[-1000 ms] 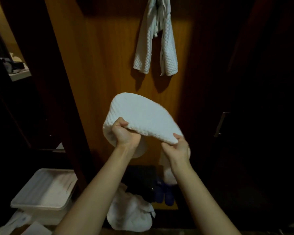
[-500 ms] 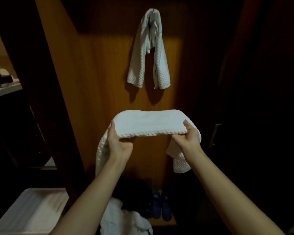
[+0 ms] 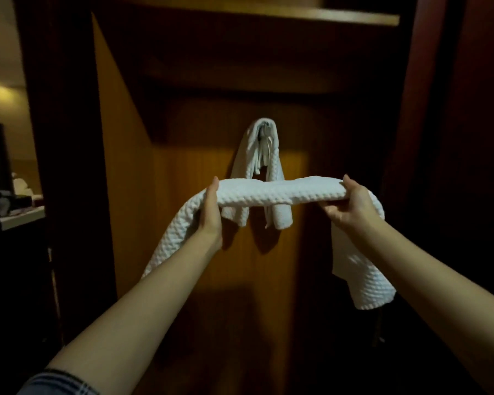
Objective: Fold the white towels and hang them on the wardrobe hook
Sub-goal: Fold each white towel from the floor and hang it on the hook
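In front of the wardrobe hook [image 3: 265,133] (already bearing one hanging towel [image 3: 264,178]), the left hand [image 3: 210,212] and right hand [image 3: 350,205] are gripping a folded white towel [image 3: 277,192] stretched between them; draping it over the hook likely comes next

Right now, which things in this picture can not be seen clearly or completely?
Head view only:
- Hook: almost wholly covered by the hanging towel.
- Hanging towel's middle: hidden behind the held towel.
- Fingers of the left hand and right hand: partly wrapped behind the held towel.
- Items on the shelf at left: too dark and blurred.
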A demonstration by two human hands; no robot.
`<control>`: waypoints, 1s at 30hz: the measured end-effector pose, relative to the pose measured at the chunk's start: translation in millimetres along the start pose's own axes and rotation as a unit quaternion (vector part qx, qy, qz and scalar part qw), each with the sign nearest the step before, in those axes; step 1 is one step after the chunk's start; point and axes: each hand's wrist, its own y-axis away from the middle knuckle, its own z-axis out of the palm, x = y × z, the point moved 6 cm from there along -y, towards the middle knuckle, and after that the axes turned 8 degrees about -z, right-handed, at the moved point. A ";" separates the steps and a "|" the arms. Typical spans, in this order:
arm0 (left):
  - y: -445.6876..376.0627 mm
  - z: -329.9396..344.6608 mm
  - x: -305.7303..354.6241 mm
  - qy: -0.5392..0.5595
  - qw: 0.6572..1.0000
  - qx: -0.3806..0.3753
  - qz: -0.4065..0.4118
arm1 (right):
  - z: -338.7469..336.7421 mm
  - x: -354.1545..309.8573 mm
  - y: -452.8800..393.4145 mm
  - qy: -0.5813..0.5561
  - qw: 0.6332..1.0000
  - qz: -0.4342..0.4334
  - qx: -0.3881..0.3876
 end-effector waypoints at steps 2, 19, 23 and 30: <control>-18.5 18.6 27.3 0.007 1.000 -0.015 0.026 | 25.1 -14.5 -19.5 -0.004 1.000 -0.026 -0.015; -190.0 125.1 129.7 0.019 0.998 -0.029 0.060 | 147.8 -70.2 -187.8 0.020 0.991 -0.094 -0.088; -217.1 122.4 109.5 0.015 0.999 -0.012 0.044 | 136.1 -46.8 -211.2 0.014 0.995 -0.051 -0.087; -214.7 101.5 2.9 0.070 0.996 0.025 -0.038 | 66.8 44.6 -220.4 -0.053 0.996 0.023 -0.062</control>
